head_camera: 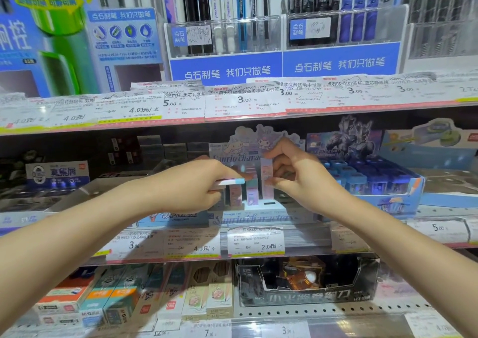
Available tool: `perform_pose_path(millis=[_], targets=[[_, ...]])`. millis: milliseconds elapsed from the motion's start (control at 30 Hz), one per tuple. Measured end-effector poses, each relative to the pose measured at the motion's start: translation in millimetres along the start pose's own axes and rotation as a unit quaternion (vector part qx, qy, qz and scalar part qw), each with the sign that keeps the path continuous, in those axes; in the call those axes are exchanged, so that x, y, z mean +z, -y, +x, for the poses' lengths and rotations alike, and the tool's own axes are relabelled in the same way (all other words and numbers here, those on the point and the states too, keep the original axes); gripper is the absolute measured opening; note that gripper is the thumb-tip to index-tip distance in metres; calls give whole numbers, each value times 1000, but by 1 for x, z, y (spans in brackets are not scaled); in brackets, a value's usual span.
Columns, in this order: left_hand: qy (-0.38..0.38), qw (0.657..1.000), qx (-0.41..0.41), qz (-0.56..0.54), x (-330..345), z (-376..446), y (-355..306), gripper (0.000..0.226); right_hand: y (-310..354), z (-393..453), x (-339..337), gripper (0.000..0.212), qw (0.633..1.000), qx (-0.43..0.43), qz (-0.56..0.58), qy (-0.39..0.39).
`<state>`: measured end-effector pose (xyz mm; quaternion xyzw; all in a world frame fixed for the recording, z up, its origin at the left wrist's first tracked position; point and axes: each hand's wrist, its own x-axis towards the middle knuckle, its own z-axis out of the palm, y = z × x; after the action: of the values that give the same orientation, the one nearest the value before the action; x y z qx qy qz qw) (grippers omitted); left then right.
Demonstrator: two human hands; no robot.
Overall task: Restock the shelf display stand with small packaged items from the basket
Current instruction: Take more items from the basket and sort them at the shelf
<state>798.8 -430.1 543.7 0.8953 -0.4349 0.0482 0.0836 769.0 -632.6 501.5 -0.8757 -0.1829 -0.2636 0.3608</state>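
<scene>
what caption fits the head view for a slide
Left hand holds a flat pack while right hand pinches an upright pack in the pastel display stand.

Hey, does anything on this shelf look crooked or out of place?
Mostly tidy. The white paper price tags on the upper shelf edge overlap and sit askew. In the pastel cartoon-character display stand, the small pastel packets stand upright at uneven heights, which fits mid-restock.
</scene>
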Motion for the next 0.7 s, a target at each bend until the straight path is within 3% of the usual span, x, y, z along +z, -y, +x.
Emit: perform_pose_path(millis=[133, 267, 500, 700], targets=[[-4, 1000, -1, 8, 1, 3, 1, 53, -5, -6, 4, 44, 999, 10, -31, 16], [-6, 1000, 10, 1, 1, 1, 1, 52, -6, -10, 5, 20, 996, -16, -80, -41], [-3, 1000, 16, 3, 3, 3, 5, 56, -8, -7, 7, 31, 992, -9, -119, -49], [-26, 999, 18, 11, 4, 3, 3, 45, -6, -3, 6, 32, 992, 3, -119, -50]])
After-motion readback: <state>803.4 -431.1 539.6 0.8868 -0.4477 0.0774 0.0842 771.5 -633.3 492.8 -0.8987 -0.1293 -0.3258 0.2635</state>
